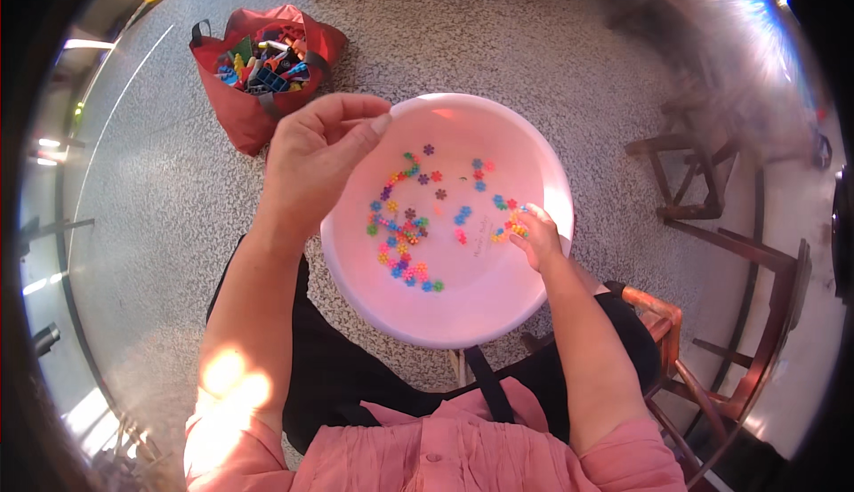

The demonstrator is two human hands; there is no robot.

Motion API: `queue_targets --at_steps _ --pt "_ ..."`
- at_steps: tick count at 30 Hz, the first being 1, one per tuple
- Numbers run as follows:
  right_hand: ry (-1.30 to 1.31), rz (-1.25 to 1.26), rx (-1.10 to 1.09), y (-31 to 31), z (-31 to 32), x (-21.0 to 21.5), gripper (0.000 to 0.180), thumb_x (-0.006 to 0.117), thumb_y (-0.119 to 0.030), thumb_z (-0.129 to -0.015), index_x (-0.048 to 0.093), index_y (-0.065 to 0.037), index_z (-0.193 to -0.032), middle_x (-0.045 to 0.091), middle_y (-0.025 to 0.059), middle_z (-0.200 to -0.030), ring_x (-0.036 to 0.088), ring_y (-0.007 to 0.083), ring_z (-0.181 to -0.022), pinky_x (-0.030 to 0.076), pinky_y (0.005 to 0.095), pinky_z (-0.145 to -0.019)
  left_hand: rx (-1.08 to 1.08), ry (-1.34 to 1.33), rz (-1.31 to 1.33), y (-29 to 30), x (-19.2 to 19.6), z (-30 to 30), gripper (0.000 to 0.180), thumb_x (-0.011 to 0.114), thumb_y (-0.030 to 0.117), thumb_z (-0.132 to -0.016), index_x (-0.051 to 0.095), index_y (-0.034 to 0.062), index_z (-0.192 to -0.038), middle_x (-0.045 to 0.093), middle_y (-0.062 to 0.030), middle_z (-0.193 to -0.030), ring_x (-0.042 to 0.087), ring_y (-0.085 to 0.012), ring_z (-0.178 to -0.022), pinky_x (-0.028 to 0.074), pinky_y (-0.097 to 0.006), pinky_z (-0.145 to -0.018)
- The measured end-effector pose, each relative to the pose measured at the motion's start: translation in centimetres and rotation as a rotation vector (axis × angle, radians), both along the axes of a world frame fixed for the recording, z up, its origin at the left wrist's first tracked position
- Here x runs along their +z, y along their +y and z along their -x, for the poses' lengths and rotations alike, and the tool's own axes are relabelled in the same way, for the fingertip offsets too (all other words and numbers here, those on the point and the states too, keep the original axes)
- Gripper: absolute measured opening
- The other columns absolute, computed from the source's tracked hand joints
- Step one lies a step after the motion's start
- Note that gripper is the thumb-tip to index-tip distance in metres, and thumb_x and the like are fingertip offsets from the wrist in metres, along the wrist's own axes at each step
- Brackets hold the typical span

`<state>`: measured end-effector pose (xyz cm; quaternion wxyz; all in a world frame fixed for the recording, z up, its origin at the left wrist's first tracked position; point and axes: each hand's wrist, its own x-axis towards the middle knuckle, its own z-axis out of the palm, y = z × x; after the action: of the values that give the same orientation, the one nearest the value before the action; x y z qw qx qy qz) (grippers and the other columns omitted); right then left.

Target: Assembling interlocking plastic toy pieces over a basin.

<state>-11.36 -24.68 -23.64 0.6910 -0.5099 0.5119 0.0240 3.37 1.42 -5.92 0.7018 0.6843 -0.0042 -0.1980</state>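
Head view: left hand (311,158) fingers clamp the pink basin (463,305) rim; right hand (536,238) fingers pinch narrowly on small flower-shaped plastic pieces (402,252) inside.

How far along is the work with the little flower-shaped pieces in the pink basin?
Done: a few pieces already sit joined in short chains in the pink basin. In hand: the right hand reaches in and touches a small cluster, while the left hand is raised near the rim, its grip unclear. Left: many single pieces lie scattered loose.
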Motion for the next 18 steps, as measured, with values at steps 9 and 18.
queue_targets --at_steps 9,18 --pt "-0.114 0.825 1.108 9.3 -1.0 -13.0 0.039 0.058 -0.008 -0.072 0.055 -0.013 -0.111 0.05 0.0141 -0.115 0.052 0.0305 -0.1 0.044 0.0368 -0.083 0.101 0.14 -0.086 3.3 -0.1 -1.1 0.021 0.065 0.012 -0.078 0.06 -0.0007 -0.093 0.062 -0.0069 -0.084 0.057 -0.0091 -0.075 0.043 -0.019 -0.067" --pt "0.027 0.988 1.637 13.9 -4.1 -14.3 0.031 0.047 -0.01 -0.079 0.053 -0.018 -0.108 0.045 0.0142 -0.112 0.048 0.0313 -0.1 0.044 0.0439 -0.079 0.06 -0.026 -0.042 4.6 -0.3 -0.7 0.014 0.056 -0.006 -0.079 0.058 -0.0054 -0.093 0.06 -0.011 -0.09 0.056 -0.0118 -0.081 0.043 -0.02 -0.071"
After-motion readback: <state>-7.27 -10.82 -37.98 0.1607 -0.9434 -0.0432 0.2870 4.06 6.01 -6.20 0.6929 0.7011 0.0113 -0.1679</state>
